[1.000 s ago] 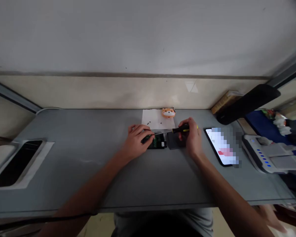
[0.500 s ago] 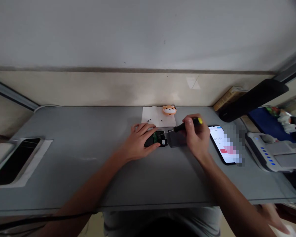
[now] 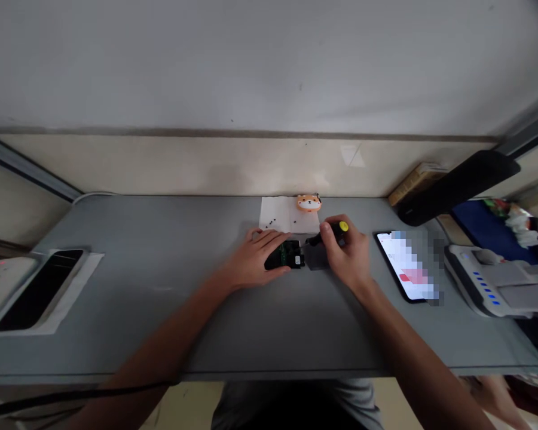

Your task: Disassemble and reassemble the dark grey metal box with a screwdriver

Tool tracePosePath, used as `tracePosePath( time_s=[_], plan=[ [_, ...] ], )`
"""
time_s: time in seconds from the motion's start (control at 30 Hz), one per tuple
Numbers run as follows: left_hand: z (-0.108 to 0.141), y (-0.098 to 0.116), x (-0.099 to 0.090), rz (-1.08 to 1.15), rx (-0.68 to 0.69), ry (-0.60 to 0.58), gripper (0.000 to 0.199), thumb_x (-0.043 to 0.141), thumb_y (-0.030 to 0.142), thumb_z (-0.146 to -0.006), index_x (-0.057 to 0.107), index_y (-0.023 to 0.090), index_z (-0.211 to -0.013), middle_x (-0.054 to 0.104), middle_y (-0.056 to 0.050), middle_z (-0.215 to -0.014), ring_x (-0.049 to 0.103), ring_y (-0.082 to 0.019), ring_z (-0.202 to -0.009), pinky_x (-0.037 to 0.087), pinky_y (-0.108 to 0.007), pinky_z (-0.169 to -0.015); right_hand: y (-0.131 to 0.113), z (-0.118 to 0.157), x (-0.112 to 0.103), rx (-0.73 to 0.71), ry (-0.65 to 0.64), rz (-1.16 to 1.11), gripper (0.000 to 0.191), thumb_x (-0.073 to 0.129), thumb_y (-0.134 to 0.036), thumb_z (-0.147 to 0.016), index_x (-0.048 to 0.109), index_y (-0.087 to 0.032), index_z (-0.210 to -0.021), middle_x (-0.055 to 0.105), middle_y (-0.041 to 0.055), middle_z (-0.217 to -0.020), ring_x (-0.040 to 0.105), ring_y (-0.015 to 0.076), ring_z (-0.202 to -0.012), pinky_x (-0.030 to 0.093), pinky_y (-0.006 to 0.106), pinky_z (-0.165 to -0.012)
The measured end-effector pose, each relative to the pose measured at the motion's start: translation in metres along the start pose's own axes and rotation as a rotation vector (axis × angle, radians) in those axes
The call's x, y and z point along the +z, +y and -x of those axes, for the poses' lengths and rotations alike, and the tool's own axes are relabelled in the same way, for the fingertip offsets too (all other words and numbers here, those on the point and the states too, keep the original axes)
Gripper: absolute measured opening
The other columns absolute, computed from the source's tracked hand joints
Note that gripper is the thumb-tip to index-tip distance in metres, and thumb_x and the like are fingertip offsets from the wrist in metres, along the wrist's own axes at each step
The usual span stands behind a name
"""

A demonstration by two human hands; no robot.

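Observation:
My left hand [image 3: 254, 261] grips a small opened black device [image 3: 291, 254] on the table, fingers along its far side and thumb along its near side. A green circuit board [image 3: 283, 251] shows inside it, with a small white label at the right. My right hand [image 3: 350, 254] is closed round a screwdriver [image 3: 314, 240] with a black handle and yellow end cap. Its shaft slants down left to the device's right end; whether the tip touches cannot be made out. A dark flat piece [image 3: 316, 258] lies just right of the device, partly under my right hand.
Behind the hands, white paper [image 3: 275, 209] bears several tiny dark screws [image 3: 271, 223] and an orange animal-faced case [image 3: 309, 203]. A lit phone [image 3: 401, 269] lies right, near a white power strip [image 3: 475, 280]. Another phone [image 3: 42, 289] lies left. A black cylinder [image 3: 457, 188] leans at back right.
My right hand has shifted left and slightly down, and the screwdriver tip has gone from over the board to the device's right end. My left hand keeps its grip; the view has shifted slightly.

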State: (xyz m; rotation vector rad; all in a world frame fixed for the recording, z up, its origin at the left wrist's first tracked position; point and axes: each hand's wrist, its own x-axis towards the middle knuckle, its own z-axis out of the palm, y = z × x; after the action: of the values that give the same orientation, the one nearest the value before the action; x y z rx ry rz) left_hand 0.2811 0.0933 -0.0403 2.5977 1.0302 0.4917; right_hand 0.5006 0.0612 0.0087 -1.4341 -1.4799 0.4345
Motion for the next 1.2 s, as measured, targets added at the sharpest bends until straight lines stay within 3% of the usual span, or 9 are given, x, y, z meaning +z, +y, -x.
tracePosePath(
  time_s=[0.37,0.67,0.9,1.2],
  plan=[
    [-0.001,0.002,0.007,0.018,0.017,0.022,0.047,0.061,0.041,-0.098,0.054,0.025,-0.141,0.066,-0.011,-0.138,0.059,-0.028,-0.131,0.037,-0.05,-0.118,-0.001,-0.002,0.0,-0.017,-0.044,0.015,0.032,0.058,-0.055,-0.091,0.059,-0.025,-0.081,0.059,-0.0032,-0.057,0.047,0.0123,-0.047,0.037,0.026,-0.05],
    [-0.003,0.004,0.006,0.088,-0.055,0.024,0.04,0.069,0.035,-0.092,0.057,0.025,-0.129,0.067,-0.008,-0.136,0.06,-0.028,-0.13,0.041,-0.05,-0.115,-0.008,-0.008,0.004,-0.103,-0.328,0.099,0.033,0.055,-0.056,-0.094,0.062,-0.025,-0.088,0.065,-0.0017,-0.064,0.052,0.0134,-0.05,0.038,0.027,-0.053],
    [-0.005,0.007,0.002,0.139,-0.107,0.003,0.035,0.075,0.031,-0.087,0.059,0.024,-0.117,0.07,-0.007,-0.129,0.063,-0.029,-0.124,0.043,-0.049,-0.113,-0.004,-0.012,-0.006,-0.109,-0.105,0.101,0.032,0.055,-0.05,-0.095,0.061,-0.023,-0.08,0.059,-0.0026,-0.054,0.048,0.0121,-0.046,0.035,0.026,-0.05],
    [-0.001,0.004,0.004,0.175,-0.093,0.025,0.047,0.073,0.035,-0.088,0.053,0.027,-0.129,0.066,-0.008,-0.134,0.061,-0.03,-0.127,0.042,-0.052,-0.112,0.006,0.006,0.008,-0.235,-0.197,0.004,0.024,0.057,-0.044,-0.097,0.066,-0.022,-0.088,0.071,-0.0007,-0.068,0.06,0.0115,-0.054,0.044,0.024,-0.054]
  ],
)
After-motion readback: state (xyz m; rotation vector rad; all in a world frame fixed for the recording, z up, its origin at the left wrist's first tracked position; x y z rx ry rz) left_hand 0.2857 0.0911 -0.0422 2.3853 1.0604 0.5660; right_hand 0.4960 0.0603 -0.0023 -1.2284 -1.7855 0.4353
